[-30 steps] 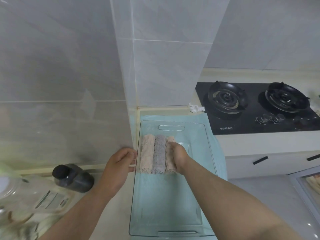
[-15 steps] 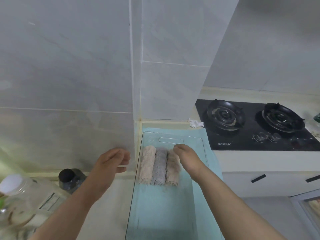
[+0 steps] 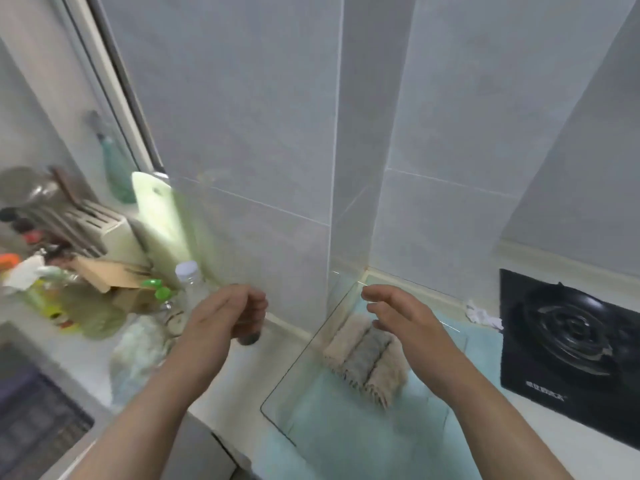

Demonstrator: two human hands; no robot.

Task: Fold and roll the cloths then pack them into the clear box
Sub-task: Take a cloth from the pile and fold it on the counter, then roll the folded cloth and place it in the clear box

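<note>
Pale counter [image 3: 284, 348]: teal mat [image 3: 346, 448] under clear box [image 3: 303, 379], black hob [image 3: 571, 362], bottles [image 3: 189, 284].

Grey tiled walls [image 3: 242, 116], pale countertop [image 3: 588, 455], black gas hob [image 3: 568, 344].

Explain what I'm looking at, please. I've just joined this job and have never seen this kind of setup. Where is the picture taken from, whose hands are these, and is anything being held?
There is no machine here: a person is working with two bare hands. The one picture comes from a wide-angle camera worn on the person's head. It looks forward and down, so the arms enter from the bottom edge. The left hand and right hand hover with relaxed fingers, and neither seems to hold anything. On the counter, the clear box sits on a pale teal mat. Inside it, three rolled cloths lie side by side, a grey one between two beige ones. The right hand is above them. To the right is a black gas stove, and to the left are blurred bottles.
</note>
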